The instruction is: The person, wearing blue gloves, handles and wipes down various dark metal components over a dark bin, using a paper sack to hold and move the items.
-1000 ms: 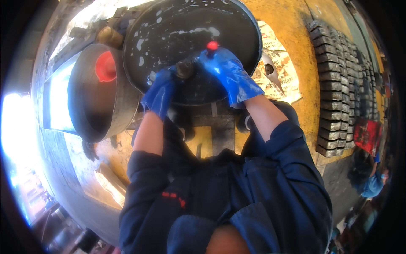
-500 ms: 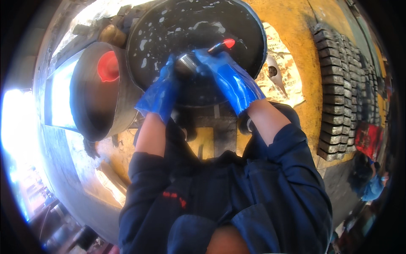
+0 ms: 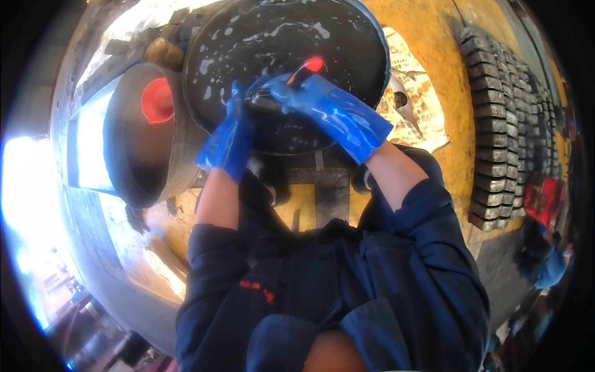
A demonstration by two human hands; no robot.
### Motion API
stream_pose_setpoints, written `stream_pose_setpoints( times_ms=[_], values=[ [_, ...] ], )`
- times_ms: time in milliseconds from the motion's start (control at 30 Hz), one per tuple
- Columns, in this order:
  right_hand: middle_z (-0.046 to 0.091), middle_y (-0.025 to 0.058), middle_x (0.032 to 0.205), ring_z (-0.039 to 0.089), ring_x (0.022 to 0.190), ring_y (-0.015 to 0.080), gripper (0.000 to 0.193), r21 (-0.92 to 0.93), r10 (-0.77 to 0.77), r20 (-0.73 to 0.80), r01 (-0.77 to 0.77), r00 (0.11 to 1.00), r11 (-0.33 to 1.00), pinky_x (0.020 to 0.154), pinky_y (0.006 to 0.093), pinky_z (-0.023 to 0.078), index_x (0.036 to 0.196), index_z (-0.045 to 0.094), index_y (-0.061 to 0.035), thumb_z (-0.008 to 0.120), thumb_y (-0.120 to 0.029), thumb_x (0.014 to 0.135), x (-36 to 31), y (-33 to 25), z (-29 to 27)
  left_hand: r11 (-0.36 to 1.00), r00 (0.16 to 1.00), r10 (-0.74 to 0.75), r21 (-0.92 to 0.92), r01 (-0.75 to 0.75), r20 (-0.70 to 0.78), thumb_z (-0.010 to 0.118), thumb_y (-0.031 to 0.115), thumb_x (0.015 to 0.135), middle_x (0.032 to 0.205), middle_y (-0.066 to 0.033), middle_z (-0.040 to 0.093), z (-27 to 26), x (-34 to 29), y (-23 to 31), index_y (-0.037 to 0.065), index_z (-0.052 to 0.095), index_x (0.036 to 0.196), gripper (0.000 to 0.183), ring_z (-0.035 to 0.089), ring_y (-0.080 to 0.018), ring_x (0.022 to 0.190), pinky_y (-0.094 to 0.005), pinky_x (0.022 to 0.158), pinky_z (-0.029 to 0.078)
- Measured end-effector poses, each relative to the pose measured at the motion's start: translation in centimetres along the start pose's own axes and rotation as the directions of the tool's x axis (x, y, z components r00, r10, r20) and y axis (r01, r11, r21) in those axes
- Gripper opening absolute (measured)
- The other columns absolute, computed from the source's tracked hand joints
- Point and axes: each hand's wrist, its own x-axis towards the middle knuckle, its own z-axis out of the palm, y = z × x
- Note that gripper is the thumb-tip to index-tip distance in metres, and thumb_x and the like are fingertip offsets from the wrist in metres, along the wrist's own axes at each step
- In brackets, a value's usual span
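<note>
Both my hands wear long blue rubber gloves and are over a large round black tub (image 3: pixel 192 93) of dark liquid with streaks of white foam. My right hand (image 3: pixel 304 93) is closed round a slim dark-handled tool with a red end (image 3: pixel 313 64); its working end is hidden by the glove. My left hand (image 3: pixel 235 105) is closed on the left side of a shiny metal piece (image 3: pixel 265 99), which lies between the two gloves. The right fingers meet that piece from the other side. Its full shape is blurred and partly covered.
Left of the tub a grey barrel (image 3: pixel 176 149) lies on its side, a red plastic scoop-like vessel (image 3: pixel 157 100) inside. To the right, a pointed metal part (image 3: pixel 406 108) rests on printed paper (image 3: pixel 431 105). Farther right stand stacked metal blocks (image 3: pixel 493 136) and a red object (image 3: pixel 543 198).
My right hand has shifted slightly left and down, the red-ended tool moving with it. My left hand has moved a little left. The metal piece has tilted between them.
</note>
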Motion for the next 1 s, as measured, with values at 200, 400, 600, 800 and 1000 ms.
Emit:
stream_pose_setpoints(
  times_ms=[200,400,600,800,1000],
  values=[
    [0.076,0.0112,0.094,0.072,0.081,0.0218,0.037,-0.19,0.06,-0.268,-0.113,0.962,0.975,0.08,0.0342,0.057,0.122,0.073,-0.0112,0.063,-0.039,0.1,-0.2,1.5,-2.0,1.0,0.999,-0.023,-0.001,0.023,0.027,0.066,0.026,0.1,0.126,-0.0115,0.07,0.1,-0.3,-0.4,0.009,0.067,0.131,0.036,0.069,-0.0285,0.104,-0.04,0.091,0.057],
    [0.076,0.012,0.093,0.072,0.082,0.0238,0.035,-0.02,0.0,-0.114,-0.002,0.993,1.0,0.08,0.0355,0.057,0.116,0.073,-0.0107,0.063,-0.039,0.098,-0.8,0.2,-0.2,0.999,0.998,-0.033,-0.003,0.033,0.056,0.066,0.024,0.1,0.126,-0.0116,0.07,1.0,0.0,-1.0,0.008,0.066,0.133,0.036,0.069,-0.0276,0.104,-0.0391,0.091,0.057],
    [0.076,0.0128,0.091,0.073,0.083,0.0259,0.034,-0.112,0.037,-0.277,-0.071,0.96,0.991,0.08,0.0369,0.057,0.11,0.074,-0.0103,0.063,-0.039,0.096,-1.0,1.3,-2.1,0.999,0.995,-0.034,0.039,0.03,0.099,0.067,0.022,0.1,0.126,-0.0118,0.07,0.5,0.6,-0.9,0.007,0.066,0.134,0.037,0.07,-0.0268,0.104,-0.0382,0.09,0.058],
    [0.075,0.0136,0.09,0.073,0.084,0.0279,0.033,-0.007,0.043,-0.329,-0.048,0.943,0.999,0.079,0.0382,0.057,0.104,0.075,-0.0098,0.062,-0.039,0.094,-0.7,2.2,-4.4,0.83,0.951,0.225,0.469,-0.302,0.214,0.067,0.02,0.1,0.124,-0.0142,0.07,1.3,0.5,-0.4,0.006,0.066,0.133,0.036,0.07,-0.0279,0.105,-0.0375,0.091,0.057],
    [0.075,0.014,0.09,0.073,0.086,0.0317,0.034,-0.07,-0.144,-0.451,0.126,0.881,0.99,0.08,0.0403,0.057,0.1,0.076,-0.01,0.064,-0.04,0.091,-3.9,-0.2,-6.1,-0.54,0.599,0.345,0.675,-0.503,0.723,0.073,0.02,0.091,0.127,-0.0172,0.07,4.8,-2.6,6.6,0.014,0.074,0.123,0.033,0.065,-0.0343,0.12,-0.0452,0.107,0.049]
  ],
)
